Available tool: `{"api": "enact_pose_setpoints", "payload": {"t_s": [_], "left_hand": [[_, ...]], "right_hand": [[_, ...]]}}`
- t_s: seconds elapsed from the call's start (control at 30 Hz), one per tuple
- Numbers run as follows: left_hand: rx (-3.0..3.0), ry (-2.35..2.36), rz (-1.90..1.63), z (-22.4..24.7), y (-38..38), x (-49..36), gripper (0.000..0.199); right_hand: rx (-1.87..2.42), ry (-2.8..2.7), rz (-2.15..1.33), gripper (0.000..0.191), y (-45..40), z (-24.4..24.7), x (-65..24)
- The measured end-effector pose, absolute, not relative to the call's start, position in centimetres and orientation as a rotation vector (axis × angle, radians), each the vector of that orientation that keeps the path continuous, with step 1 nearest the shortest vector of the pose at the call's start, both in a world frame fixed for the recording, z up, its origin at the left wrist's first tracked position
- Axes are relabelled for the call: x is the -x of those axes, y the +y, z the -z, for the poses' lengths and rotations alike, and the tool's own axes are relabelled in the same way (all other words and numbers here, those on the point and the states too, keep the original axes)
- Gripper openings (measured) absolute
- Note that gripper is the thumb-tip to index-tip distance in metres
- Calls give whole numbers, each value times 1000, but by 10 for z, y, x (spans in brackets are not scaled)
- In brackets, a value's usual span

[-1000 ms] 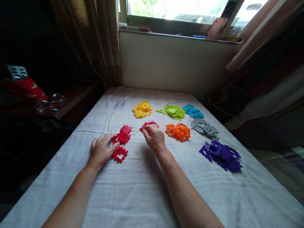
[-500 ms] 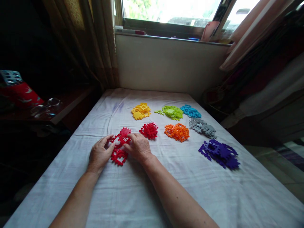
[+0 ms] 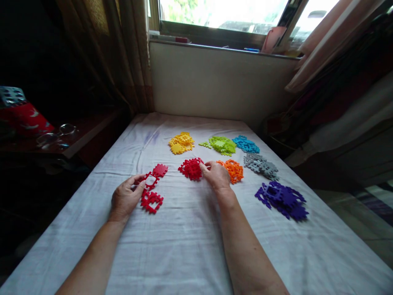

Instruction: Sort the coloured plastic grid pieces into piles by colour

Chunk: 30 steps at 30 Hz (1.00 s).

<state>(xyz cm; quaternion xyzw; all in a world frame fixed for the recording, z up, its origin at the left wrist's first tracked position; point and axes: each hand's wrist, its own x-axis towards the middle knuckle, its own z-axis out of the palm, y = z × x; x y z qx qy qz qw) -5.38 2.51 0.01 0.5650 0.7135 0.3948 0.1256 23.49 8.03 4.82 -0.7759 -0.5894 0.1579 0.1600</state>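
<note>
My left hand (image 3: 127,196) pinches a red open-square interlocking piece (image 3: 150,180) between thumb and fingers. Just beyond it lies a solid red interlocking piece (image 3: 160,170), and closer to me are red openwork pieces (image 3: 152,201), overlapping on the cloth. My right hand (image 3: 216,176) is at the right edge of a heap of red interlocking pieces (image 3: 190,169), its fingertips closed on a piece there. That hand partly covers the heap of orange pieces (image 3: 235,171).
Behind are heaps of yellow (image 3: 181,143), lime green (image 3: 222,145) and blue pieces (image 3: 246,144). Grey (image 3: 260,166) and purple pieces (image 3: 284,200) lie to the right. All rest on a white cloth (image 3: 184,246). Eyeglasses (image 3: 57,135) sit on a dark side table at left.
My right hand has left the red pieces near my left hand and moved right to the red heap. My left hand still holds the red square piece.
</note>
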Motion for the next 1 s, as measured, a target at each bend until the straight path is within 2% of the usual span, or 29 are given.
{"api": "enact_pose_setpoints", "payload": {"t_s": [0.2,0.4,0.53,0.77,0.87,1.0], "left_hand": [[-1576,2047,-1274,-1,24,53,35],[-1575,1970,-1356,-5,23,48,34],[-1563,1918,-1355,-10,18,40,35],[-1492,1788,-1348,-7,13,29,41],[-1487,1749,-1350,-3,15,29,43],[-1691,1808,-1264,-3,19,38,45]], "right_hand": [[2278,-1775,-484,47,77,-53,-231],[2230,-1739,-416,40,79,-54,-241],[2056,-1732,-427,31,78,-57,-236],[1447,-1921,-941,23,59,-53,-180],[1414,-1968,-947,14,53,-49,-161],[1506,-1962,-803,13,57,-48,-162]]}}
